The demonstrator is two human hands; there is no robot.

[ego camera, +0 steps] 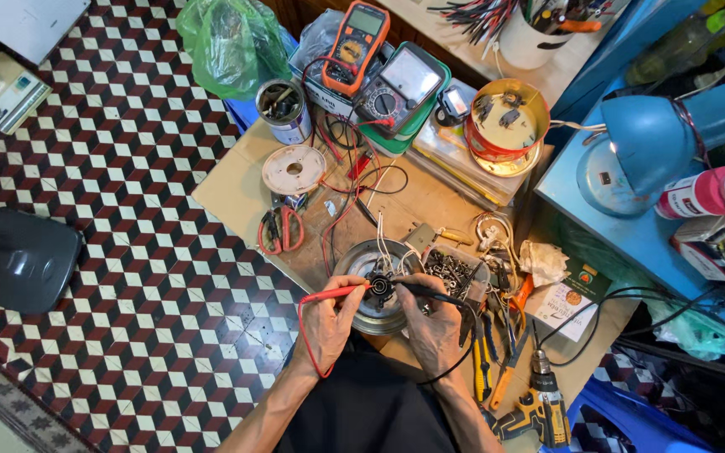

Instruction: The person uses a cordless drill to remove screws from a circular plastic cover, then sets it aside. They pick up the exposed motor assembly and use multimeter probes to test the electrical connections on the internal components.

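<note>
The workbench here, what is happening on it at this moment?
A person sits at a cluttered wooden bench. The left hand holds a red probe and the right hand holds a black probe; both tips meet at a small black part on a round metal unit. An orange multimeter and an analogue meter lie further back.

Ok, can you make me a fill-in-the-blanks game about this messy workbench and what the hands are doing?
1. The left hand holds a probe coloured ____.
2. The right hand holds a probe coloured ____.
3. Both probe tips meet at a small black part in the middle of a round ____ dish.
4. The lamp on the right is ____.

Missing words: red; black; metal; blue.
</note>
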